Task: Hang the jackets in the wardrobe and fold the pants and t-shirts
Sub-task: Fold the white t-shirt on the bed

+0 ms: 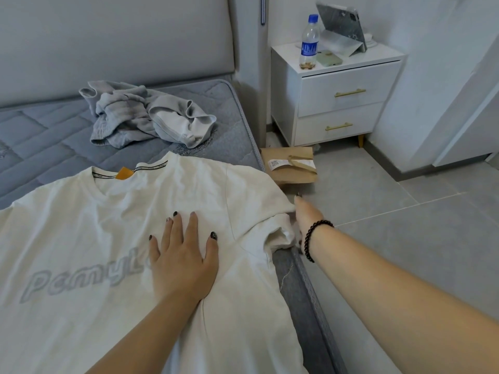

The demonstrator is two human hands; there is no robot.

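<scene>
white cotton t-shirt (89, 225): spread flat on grey quilted mattress (40, 136), lower left | left hand (181, 265): fingers straight, pressing shirt, centre | right hand (303, 217): grasping sleeve at bed edge

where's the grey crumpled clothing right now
In the head view the grey crumpled clothing lies on the mattress near the headboard, beyond the white t-shirt, left of the white nightstand.

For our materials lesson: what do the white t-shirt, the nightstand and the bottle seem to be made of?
T-shirt: soft matte knit, likely cotton; it creases.
Nightstand: glossy white board, perhaps lacquered; brass-look handles.
Bottle: clear plastic, blue cap.
</scene>
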